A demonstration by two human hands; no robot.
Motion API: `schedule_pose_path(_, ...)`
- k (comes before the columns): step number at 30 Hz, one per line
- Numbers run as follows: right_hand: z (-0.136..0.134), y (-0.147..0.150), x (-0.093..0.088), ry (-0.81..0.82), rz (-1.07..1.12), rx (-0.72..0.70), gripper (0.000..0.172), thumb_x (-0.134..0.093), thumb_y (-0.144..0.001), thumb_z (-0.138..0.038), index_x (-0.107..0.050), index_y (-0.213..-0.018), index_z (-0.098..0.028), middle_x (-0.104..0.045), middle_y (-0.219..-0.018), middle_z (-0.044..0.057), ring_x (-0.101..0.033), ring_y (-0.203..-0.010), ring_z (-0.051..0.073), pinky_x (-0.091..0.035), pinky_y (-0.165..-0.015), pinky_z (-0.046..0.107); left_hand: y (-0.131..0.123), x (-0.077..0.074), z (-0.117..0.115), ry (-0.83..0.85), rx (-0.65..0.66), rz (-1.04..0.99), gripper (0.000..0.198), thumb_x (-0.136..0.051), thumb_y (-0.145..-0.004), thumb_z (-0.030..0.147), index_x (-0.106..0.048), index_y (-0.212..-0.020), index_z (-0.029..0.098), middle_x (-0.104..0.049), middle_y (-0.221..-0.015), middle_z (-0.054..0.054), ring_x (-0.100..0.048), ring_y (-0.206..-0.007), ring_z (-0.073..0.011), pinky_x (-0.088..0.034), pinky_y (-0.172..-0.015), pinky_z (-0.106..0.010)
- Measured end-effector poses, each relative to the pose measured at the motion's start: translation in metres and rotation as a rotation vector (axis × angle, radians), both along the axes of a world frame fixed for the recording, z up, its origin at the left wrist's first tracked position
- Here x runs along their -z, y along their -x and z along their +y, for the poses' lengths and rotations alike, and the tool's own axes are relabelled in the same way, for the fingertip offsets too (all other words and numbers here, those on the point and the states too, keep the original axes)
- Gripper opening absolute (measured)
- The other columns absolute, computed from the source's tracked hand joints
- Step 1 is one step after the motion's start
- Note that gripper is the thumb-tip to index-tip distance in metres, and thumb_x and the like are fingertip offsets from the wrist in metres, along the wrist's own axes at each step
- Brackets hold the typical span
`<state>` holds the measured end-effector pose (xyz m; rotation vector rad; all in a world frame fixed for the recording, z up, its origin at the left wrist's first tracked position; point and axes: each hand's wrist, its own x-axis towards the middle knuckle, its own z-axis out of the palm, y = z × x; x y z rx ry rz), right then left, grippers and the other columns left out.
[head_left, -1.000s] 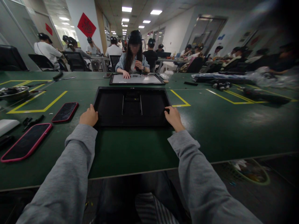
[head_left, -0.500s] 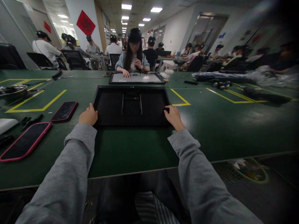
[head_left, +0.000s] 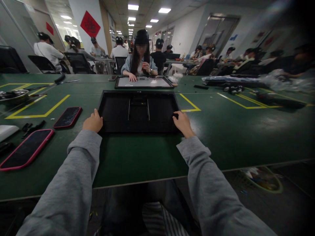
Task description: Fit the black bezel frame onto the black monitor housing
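In front of me on the green table (head_left: 137, 157) is a black rectangular plastic shell (head_left: 114, 109), shallow inside, with a recessed middle section and two thin metal strips; it looks like a monitor's back cover. My left hand (head_left: 93, 122) grips its left side near the front corner. At the opposite side my right hand (head_left: 183, 123) is closed on the right edge, thumb toward the inside. The underside of the shell is hidden.
Left lie two pink-edged phones (head_left: 67, 117) and a metal bowl (head_left: 14, 96). Across the table a co-worker (head_left: 140, 62) sits behind a flat panel (head_left: 152, 82), beside a plastic cup (head_left: 177, 78). Plastic-wrapped parts (head_left: 228, 82) lie right. A basket (head_left: 268, 180) is below the edge.
Both of my hands and the black shell stay in nearly the same place. The co-worker's raised hand has shifted slightly.
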<state>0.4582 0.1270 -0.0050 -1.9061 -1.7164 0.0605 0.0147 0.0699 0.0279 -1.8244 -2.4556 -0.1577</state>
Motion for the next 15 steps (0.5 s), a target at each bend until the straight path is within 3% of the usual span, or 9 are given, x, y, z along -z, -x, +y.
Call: schedule_pose_path(15,-0.0026,0.0018,-0.0015,0.002,-0.020,0.006,0.039,-0.053,-0.092,-0.026,-0.064,-0.129,-0.017,-0.059,-0.117,0.017,-0.060,-0.109,0.029,-0.047,-0.097,0.043,0.0025,0.0035,0.0014,-0.007,0.007,0.012,0.072,-0.028,-0.098,0.038,-0.021,-0.158,-0.002,-0.055,-0.140,-0.030,-0.062,-0.118,-0.0411,-0.050,-0.096,-0.050)
